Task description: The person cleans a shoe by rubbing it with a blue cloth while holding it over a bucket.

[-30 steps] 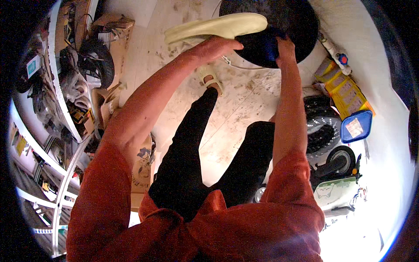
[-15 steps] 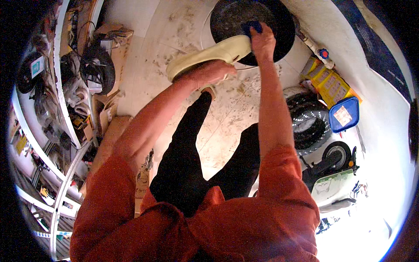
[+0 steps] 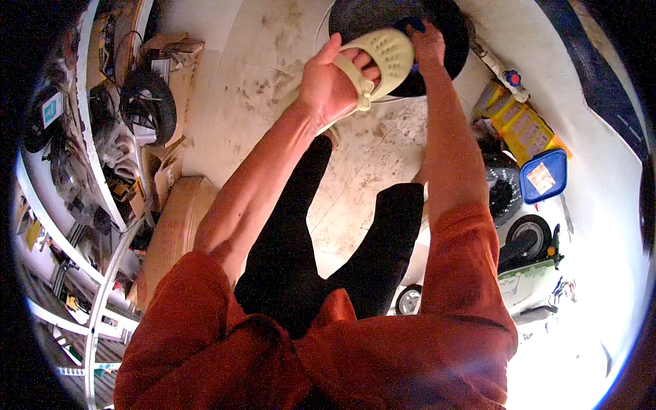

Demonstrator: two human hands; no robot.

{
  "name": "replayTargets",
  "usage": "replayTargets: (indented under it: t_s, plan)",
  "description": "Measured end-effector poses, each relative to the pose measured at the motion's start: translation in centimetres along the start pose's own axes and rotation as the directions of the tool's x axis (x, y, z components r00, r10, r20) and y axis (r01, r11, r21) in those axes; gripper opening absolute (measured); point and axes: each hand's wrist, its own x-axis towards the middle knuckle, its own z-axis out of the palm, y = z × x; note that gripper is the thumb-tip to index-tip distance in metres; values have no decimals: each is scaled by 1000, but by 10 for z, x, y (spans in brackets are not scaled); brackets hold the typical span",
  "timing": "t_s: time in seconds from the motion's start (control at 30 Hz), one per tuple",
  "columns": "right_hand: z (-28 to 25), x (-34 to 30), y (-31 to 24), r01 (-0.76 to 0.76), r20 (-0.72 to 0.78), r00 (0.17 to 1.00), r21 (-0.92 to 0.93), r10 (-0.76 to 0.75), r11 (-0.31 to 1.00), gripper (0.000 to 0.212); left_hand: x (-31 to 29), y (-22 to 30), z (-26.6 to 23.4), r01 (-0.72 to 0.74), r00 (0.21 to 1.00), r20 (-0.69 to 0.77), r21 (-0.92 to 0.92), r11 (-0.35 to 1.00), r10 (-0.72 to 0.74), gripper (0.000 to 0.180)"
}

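A pale yellow clog [image 3: 388, 57] with holes over its toe is at the upper middle. My left hand [image 3: 326, 85] has its palm turned up and its fingers inside the clog's opening, behind the heel strap, gripping it. Beside the toe, my right hand [image 3: 429, 45] is closed on a dark blue cloth-like thing [image 3: 409, 24], mostly hidden by the fingers; its exact kind is unclear. Both hands are over or near the rim of a round black basin [image 3: 362, 17] on the floor.
Cluttered shelves [image 3: 96, 205] and a cardboard box [image 3: 179, 229] line the left. On the right are a pipe with a valve [image 3: 512, 77], a yellow package [image 3: 523, 126], a blue lid [image 3: 544, 178] and a small wheeled vehicle [image 3: 526, 242]. The floor [image 3: 369, 157] is stained.
My left hand has rolled palm up, turning the clog so its holed top faces me. My right hand has shifted slightly right and farther away with the blue thing.
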Motion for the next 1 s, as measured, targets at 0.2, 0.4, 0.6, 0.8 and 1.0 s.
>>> replayTargets:
  t_s: [0.2,0.4,0.6,0.8,1.0]
  plan:
    - [-36,-52,15,162,-38,984,-217,-174,963,43,4,12,-19,-142,974,-194,-100,985,121,77]
    - [-41,-132,-83,293,-249,949,464,-194,836,43,15,-5,-23,-159,973,-164,41,986,164,44]
    - [-21,-69,-35,313,-425,863,31,-271,949,34,16,-32,-16,-98,995,-36,-12,995,97,21]
    - [-23,-82,-53,206,-346,937,438,-47,875,34,30,-9,-36,-195,981,-51,-121,973,190,30]
    - [-17,-88,-69,157,-433,896,91,-103,983,31,29,-19,-16,-252,946,-240,-124,960,217,34]
